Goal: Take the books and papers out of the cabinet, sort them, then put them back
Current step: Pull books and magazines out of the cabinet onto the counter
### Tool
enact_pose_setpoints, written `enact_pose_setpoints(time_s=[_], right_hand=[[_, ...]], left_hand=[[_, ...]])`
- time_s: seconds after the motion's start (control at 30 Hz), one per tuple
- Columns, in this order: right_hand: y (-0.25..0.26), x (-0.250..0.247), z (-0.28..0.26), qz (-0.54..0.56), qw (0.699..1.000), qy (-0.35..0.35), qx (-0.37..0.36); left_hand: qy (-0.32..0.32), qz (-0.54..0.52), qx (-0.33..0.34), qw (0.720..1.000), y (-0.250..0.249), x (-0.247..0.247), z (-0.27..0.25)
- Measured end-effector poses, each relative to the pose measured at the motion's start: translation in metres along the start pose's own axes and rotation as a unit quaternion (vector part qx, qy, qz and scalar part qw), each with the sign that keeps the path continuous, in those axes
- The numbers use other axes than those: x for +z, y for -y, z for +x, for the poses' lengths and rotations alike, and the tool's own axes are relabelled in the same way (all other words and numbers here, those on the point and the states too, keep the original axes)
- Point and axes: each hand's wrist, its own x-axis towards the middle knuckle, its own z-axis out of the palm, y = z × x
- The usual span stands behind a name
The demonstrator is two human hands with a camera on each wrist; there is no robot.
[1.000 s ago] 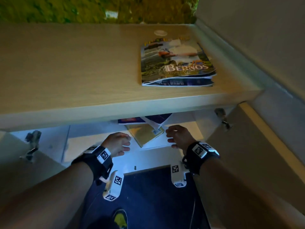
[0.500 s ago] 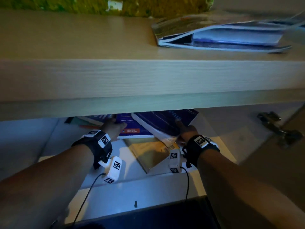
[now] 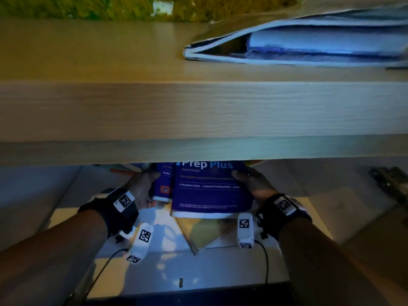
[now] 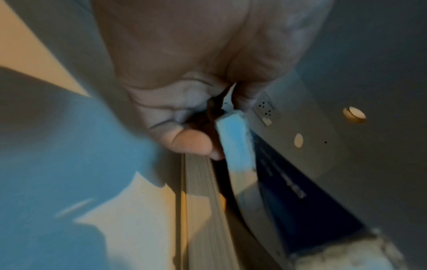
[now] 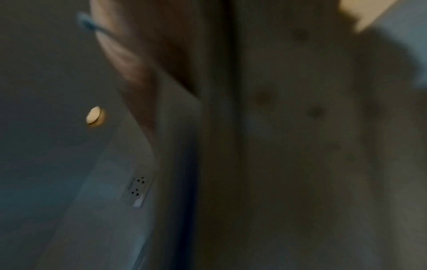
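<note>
Navy-covered book (image 3: 209, 191) now sits squarely between both hands inside the cabinet (image 3: 198, 111); half a second ago it lay tilted on the pile. The left hand (image 3: 141, 191) grips a second blue book (image 3: 163, 184) beside it, and the right hand (image 3: 254, 184) clamps the big one's right edge. Magazines (image 3: 309, 45) already wait on top, so more unloading looks underway.

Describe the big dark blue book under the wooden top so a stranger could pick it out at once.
Look beneath the thick light wooden cabinet top, into the open white compartment. Between the left hand and right hand is the large dark blue softcover book, tilted up toward the viewer. Unlike the smaller blue book at its left, its cover reads "Prep Plus".
</note>
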Motion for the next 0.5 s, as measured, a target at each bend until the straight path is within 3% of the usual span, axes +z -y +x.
enact_pose_setpoints(time_s=[0.2, 0.3, 0.4, 0.5], right_hand=[[0.014, 0.026, 0.013, -0.056, 0.994, 0.096, 0.006], [0.031, 0.026, 0.003, -0.093, 0.99, 0.103, 0.029], [0.035, 0.022, -0.005, -0.095, 0.987, 0.121, 0.057], [0.033, 0.023, -0.013, -0.104, 0.983, 0.133, 0.076]], left_hand=[[-0.012, 0.027, -0.015, 0.999, 0.001, 0.025, -0.026], [0.024, 0.043, 0.015, 0.999, 0.014, 0.022, -0.049], [0.075, 0.055, 0.005, 0.996, 0.038, 0.019, -0.072], [0.087, -0.037, -0.022, 0.995, 0.056, 0.035, -0.09]])
